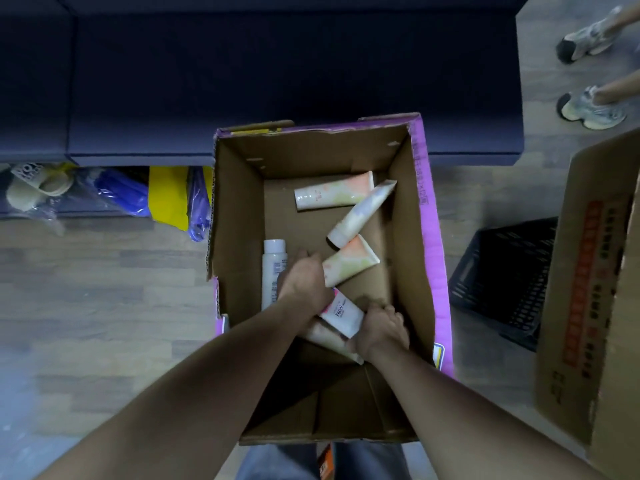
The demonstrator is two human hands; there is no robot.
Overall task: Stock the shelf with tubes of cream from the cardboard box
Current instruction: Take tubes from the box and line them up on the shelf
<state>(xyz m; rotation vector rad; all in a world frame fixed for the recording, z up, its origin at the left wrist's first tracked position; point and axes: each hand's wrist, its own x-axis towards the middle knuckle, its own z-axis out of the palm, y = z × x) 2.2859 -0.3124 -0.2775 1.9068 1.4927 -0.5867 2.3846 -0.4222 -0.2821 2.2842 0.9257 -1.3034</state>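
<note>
both forearms are reaching down into the cardboard box (408,216). left hand (304,278) is curling beside the white bottle (272,268), its grasp unclear. right hand (381,329) is clenching the facial tube (343,315). risk: the overlapping tube underneath (325,337) snagging, or grabbing the bottle instead.

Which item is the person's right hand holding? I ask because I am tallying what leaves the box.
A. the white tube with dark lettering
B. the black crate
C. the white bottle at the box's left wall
A: the right hand curls round the lower end of the white tube inside the cardboard box.
</note>
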